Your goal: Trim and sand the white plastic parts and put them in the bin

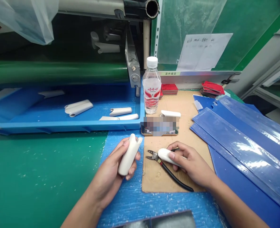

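Observation:
My left hand is wrapped round a white tubular plastic part, tilted upright, its notched end pointing up. In my right hand is a second white plastic part, rounded at the tip and held between thumb and fingers. Beneath that part, black-handled cutting pliers lie on a cardboard sheet, jaws to the left. Behind them a phone with a blurred screen rests on its side, and another white part lies just beyond it.
A blue tray with several white parts stands at the left under a green conveyor roller. A water bottle stands beside it. Red card stacks sit at the back. Clear plastic strips cover the right side.

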### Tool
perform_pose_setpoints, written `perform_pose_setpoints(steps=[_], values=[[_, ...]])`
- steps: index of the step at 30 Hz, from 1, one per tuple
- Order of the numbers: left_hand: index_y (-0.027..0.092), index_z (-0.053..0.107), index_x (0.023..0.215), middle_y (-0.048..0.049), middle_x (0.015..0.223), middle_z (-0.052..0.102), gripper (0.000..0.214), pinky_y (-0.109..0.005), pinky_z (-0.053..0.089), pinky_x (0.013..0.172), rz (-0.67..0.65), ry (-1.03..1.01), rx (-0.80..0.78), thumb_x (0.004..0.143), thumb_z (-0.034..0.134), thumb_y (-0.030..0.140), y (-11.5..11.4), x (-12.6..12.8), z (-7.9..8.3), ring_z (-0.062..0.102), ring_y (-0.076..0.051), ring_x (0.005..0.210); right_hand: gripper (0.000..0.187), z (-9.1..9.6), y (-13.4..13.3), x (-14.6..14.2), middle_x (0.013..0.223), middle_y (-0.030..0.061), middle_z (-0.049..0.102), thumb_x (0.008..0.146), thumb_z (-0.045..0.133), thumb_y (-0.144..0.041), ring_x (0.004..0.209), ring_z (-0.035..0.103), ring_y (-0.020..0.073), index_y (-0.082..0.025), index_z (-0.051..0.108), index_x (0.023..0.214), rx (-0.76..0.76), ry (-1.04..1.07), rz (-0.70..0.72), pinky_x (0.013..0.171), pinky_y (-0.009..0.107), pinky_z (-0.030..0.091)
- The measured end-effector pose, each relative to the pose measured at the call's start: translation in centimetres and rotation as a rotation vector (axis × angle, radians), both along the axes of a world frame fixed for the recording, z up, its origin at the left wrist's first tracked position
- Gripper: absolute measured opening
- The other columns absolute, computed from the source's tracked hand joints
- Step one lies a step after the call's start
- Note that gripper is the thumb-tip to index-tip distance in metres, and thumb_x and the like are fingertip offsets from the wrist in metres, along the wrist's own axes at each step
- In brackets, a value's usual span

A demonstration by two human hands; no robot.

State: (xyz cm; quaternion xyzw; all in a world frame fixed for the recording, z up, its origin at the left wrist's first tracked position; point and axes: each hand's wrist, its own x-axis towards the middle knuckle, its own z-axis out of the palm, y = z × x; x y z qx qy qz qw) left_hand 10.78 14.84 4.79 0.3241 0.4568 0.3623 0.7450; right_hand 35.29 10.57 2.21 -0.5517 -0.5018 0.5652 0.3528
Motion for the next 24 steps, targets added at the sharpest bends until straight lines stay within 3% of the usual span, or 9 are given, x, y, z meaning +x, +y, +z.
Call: perform_pose_setpoints(steps=[11,18,24], values=[[0.021,0.056,0.111,-0.0027,0.077,0.064,0.024,-0.017,0.038,0.040,0.005,0.037,-0.010,0.100,0.051,0.041,0.01,0.03,-0.12,0.047,-0.009,0.047,0.027,0.00,0.02,-0.04,0.064,-0.0033,0.061,0.097,0.062,-0.045,0.056,0.047,0.0113,-0.019,0.059,0.105,0.013,-0.009,-0.002,0.054,0.023,0.031],[0.022,0.055,0.113,-0.0027,0.078,0.065,0.025,-0.019,0.039,0.041,-0.006,0.039,-0.008,0.099,0.052,0.043,0.11,-0.18,-0.27,0.048,-0.010,0.049,0.028,0.28,0.06,-0.06,0.064,-0.0032,0.061,0.096,0.063,-0.045,0.056,0.048,0.0119,-0.019,0.060,0.105,0.022,0.014,-0.029,0.053,0.023,0.031],[0.022,0.057,0.114,-0.0022,0.078,0.064,0.029,-0.019,0.040,0.040,-0.018,0.037,-0.006,0.098,0.053,0.046,0.13,-0.15,-0.06,0.047,-0.010,0.049,0.046,-0.13,0.23,-0.13,0.088,-0.0005,0.069,0.077,0.086,-0.036,0.072,0.055,0.0135,-0.021,0.054,0.106,0.059,0.094,-0.078,0.062,0.022,0.037]])
